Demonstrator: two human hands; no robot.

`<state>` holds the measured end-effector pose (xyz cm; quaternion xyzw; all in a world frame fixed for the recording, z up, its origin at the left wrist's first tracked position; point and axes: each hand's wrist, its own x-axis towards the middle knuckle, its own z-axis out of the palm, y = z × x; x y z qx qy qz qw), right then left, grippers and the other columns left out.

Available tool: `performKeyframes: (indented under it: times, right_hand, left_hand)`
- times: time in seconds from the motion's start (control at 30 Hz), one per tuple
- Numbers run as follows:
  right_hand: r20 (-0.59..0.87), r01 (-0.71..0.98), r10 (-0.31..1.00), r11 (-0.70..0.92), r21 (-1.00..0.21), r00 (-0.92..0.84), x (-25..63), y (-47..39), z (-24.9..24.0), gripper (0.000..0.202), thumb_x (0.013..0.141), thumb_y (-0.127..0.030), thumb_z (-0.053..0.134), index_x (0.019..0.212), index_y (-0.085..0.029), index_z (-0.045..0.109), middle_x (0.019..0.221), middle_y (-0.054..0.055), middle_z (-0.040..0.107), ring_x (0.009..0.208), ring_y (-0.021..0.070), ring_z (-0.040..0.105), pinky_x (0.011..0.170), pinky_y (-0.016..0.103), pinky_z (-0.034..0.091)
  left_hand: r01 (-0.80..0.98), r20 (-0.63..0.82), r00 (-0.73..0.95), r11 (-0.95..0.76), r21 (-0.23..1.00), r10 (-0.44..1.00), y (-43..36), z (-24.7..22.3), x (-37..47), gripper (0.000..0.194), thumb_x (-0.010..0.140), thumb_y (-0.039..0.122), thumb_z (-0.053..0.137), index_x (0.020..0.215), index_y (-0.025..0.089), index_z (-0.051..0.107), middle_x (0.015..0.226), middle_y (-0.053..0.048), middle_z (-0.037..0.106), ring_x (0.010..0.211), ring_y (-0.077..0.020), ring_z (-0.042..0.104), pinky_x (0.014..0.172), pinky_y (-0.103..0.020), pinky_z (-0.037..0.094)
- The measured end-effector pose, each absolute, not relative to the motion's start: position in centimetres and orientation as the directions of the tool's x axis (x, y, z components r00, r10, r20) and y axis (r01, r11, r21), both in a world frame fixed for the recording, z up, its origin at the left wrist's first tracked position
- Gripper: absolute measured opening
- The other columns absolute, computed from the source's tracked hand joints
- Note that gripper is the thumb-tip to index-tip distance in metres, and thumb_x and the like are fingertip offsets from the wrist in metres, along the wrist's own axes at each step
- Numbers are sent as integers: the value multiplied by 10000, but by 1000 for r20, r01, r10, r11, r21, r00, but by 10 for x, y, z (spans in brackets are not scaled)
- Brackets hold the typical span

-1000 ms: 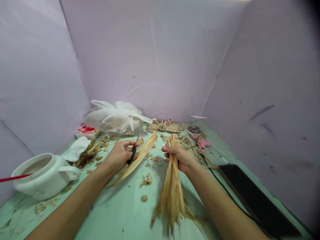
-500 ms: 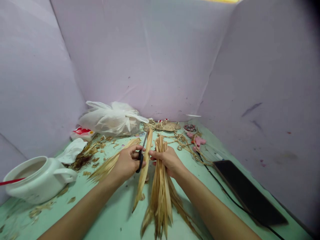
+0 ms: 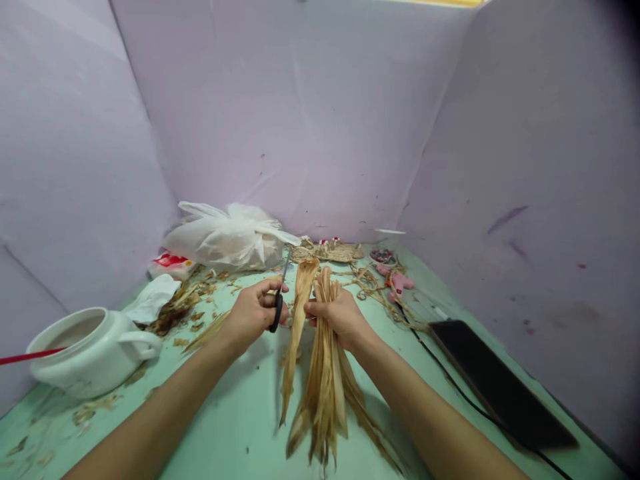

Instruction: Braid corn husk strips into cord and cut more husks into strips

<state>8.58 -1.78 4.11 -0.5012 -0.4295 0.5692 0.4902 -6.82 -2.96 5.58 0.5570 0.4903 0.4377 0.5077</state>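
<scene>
Black-handled scissors (image 3: 278,308) are held upright in my left hand (image 3: 254,308), blades pointing away from me. My right hand (image 3: 340,312) grips a bundle of dried husk strips (image 3: 326,373), whose long ends fan out toward me. One separate husk strip (image 3: 298,327) stands between the hands, its upper part wide and brownish, close to my right fingertips. More pale husk (image 3: 213,332) lies on the table, partly hidden behind my left hand.
A white pot (image 3: 90,360) with a red stick stands left. Behind are a white plastic bag (image 3: 227,240) and woven pieces (image 3: 327,251). To the right lie twine, a pink glue gun (image 3: 400,283), its cable and a black slab (image 3: 500,380). Husk scraps litter the left.
My left hand with the scissors has moved left, away from the single strip. That strip has turned to show its wide face and is now nearer the bundle. The view has shifted slightly.
</scene>
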Motion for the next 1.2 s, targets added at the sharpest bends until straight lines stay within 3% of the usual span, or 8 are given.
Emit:
performKeyframes:
  times: [0.2,0.37,0.6,0.83,1.07,1.2]
  right_hand:
    - [-80,-7,995,-81,-997,-62,81,-23,41,238,499,-116,598,736,-139,583,619,1,603,510,129,555,439,224,465]
    - [-78,-27,993,-81,-996,-91,79,-26,44,282,506,-110,582,786,-146,587,650,5,617,531,131,563,454,218,466]
    - [-74,-38,991,-78,-996,-109,78,-28,43,144,509,-105,569,642,-160,555,605,-10,587,526,127,549,442,212,452]
    - [-13,15,993,-11,-1000,-119,74,-31,43,156,519,-109,548,666,-161,542,585,-19,561,486,116,521,416,215,440]
    - [-67,-1,996,-67,-998,-65,80,-26,45,187,501,-97,556,670,-165,514,573,-30,544,492,124,536,407,216,443]
    - [-94,-39,996,-94,-995,-9,90,-17,42,194,481,-89,560,643,-169,488,545,-32,519,471,121,519,409,232,449]
  left_hand:
    - [160,60,56,-68,985,997,-32,49,-58,391,504,162,660,864,149,508,546,48,554,486,-97,520,474,-197,409]
    - [86,76,5,-76,993,997,-37,53,-55,386,533,165,633,901,148,518,558,42,567,505,-108,541,494,-206,431]
    - [176,176,9,-175,969,984,-38,50,-54,344,561,120,577,898,158,517,702,-10,630,649,-149,604,571,-221,459]
    - [268,237,-16,-224,937,971,-37,41,-54,303,579,114,539,877,170,537,737,-14,646,652,-145,605,548,-203,441]
    - [72,79,-67,-74,995,995,-32,52,-59,382,492,106,566,872,140,538,559,24,597,499,-125,549,444,-197,399]
    - [29,1,-112,2,1000,994,-27,63,-71,419,471,89,560,888,124,535,481,39,559,411,-90,475,367,-162,290]
